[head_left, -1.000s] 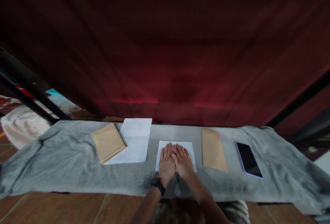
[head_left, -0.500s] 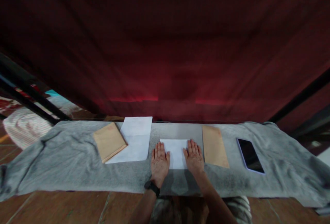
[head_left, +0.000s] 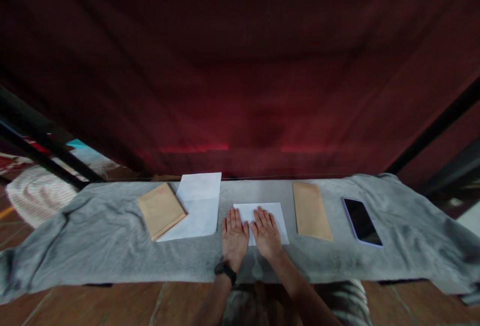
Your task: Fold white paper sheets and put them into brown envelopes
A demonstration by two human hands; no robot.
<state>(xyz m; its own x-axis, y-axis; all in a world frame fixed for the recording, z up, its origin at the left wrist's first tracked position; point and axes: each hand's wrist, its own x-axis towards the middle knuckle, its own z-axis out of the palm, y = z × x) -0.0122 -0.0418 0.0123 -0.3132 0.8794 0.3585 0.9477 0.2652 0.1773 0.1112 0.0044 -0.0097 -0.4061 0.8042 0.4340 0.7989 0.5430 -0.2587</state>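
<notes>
A folded white sheet of paper (head_left: 280,223) lies on the grey cloth in front of me, partly covered by both hands. My left hand (head_left: 234,236) rests flat over its left edge, fingers stretched forward, with a dark watch (head_left: 225,272) on the wrist. Flat on the paper's middle lies my right hand (head_left: 267,233), its fingers slightly spread and its thumb near the left thumb. Neither hand grips anything. To the right of the paper is a single brown envelope (head_left: 312,212).
Left of my hands, a stack of brown envelopes (head_left: 162,210) overlaps larger creased white paper (head_left: 200,213). A phone (head_left: 362,222) lies at the right. Grey cloth (head_left: 112,236) covers the narrow bench, and a dark red curtain (head_left: 255,91) hangs behind it.
My right hand has slid left across the folded paper, from its right edge towards the middle, uncovering the right side. My left hand stays at the left edge.
</notes>
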